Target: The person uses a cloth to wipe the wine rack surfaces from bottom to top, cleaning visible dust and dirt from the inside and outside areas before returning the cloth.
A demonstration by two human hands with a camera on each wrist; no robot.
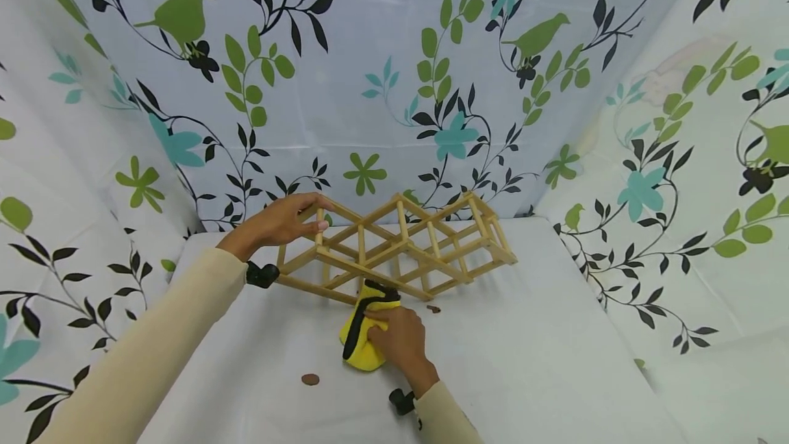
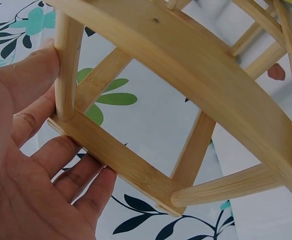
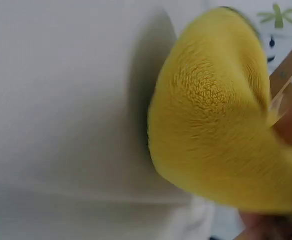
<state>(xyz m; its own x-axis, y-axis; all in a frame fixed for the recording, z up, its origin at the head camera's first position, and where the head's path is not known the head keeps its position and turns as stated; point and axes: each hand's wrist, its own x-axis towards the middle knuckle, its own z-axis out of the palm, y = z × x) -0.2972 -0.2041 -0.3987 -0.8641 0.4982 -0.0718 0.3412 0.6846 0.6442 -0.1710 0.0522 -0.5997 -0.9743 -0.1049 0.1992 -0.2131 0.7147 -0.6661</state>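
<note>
A wooden wine rack [image 1: 407, 247] of crossed slats and round dowels stands tilted on the white surface. At its upper left end my left hand [image 1: 285, 222] grips the frame. The left wrist view shows the thumb against a dowel [image 2: 68, 65] and the fingertips along a flat slat [image 2: 126, 157]. My right hand [image 1: 402, 340] holds a bunched yellow cloth [image 1: 368, 356] with black trim, close to the rack's lower front slat. In the right wrist view the cloth [image 3: 205, 125] hides most of that hand, and the picture is partly blurred.
Two small brown pieces lie on the white tabletop [image 1: 524, 362]: one [image 1: 311, 379] in front of the rack to the left, another [image 1: 434, 309] near its lower edge. A patterned cloth [image 1: 345, 101] with birds and leaves hangs behind and at both sides.
</note>
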